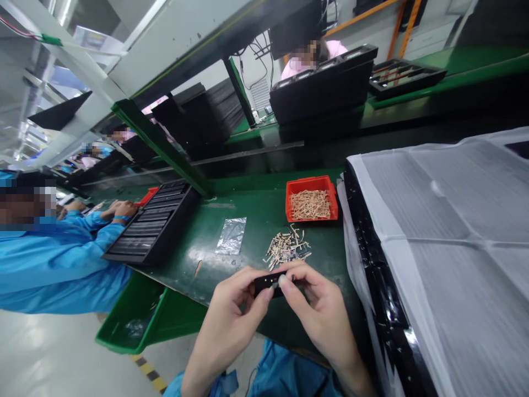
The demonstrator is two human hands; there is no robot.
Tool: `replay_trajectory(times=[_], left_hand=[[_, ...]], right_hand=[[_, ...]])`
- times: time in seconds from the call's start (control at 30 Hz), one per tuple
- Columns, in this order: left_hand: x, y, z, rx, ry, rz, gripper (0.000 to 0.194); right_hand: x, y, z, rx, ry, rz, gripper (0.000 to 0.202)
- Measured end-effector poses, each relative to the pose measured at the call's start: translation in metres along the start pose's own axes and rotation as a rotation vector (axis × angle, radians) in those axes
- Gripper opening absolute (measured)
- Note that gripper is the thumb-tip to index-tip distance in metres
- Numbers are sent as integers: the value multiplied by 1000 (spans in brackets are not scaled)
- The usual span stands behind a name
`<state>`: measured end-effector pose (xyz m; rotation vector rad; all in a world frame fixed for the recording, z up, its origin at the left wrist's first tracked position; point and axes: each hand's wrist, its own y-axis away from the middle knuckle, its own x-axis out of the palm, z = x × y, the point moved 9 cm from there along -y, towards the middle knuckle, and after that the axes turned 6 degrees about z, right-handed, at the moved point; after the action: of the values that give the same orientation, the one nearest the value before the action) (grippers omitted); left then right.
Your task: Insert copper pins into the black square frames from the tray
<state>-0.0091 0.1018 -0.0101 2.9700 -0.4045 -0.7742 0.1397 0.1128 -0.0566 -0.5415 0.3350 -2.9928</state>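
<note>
Between my two hands, above the front of the green bench, is a small black rectangular part with tiny gold dots on its face. My left hand grips its left end between thumb and fingers. My right hand pinches at its right end, thumb pressed on the face; whether a smaller piece sits under that thumb I cannot tell. Just beyond my fingers lies a loose pile of small flat strips, pale and dark. Behind the pile stands a red bin full of tan strips.
A clear plastic bag lies on the green bench. White sheeting covers a black stack at right. At left, a black tray stands beside a co-worker in a blue sleeve. A green bin sits below the bench edge.
</note>
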Motion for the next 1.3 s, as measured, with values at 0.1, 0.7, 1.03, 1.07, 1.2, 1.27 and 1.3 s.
replay_trajectory(times=[0.1, 0.7, 1.03, 1.07, 1.2, 1.27, 1.3], left_hand=[[1, 1, -1, 1, -13, 6, 21], [3, 4, -21, 70, -199, -152, 26], [-1, 6, -29, 151, -287, -397, 29], [-3, 8, -31, 151, -291, -414, 29], [-11, 15, -37, 108, -263, -509, 30], [-10, 16, -37, 79, -185, -513, 32], [-9, 16, -36, 69, -135, -504, 33]], right_hand=[[0, 0, 1, -7, 15, -13, 19], [-1, 2, 11, -95, 111, -77, 16], [-6, 4, 21, -169, 245, -163, 17], [-9, 4, 21, -170, 265, -196, 18], [-14, 5, 17, -136, 233, -241, 15], [-10, 4, 14, -105, 131, -169, 13], [-8, 4, 14, -93, 84, -134, 14]])
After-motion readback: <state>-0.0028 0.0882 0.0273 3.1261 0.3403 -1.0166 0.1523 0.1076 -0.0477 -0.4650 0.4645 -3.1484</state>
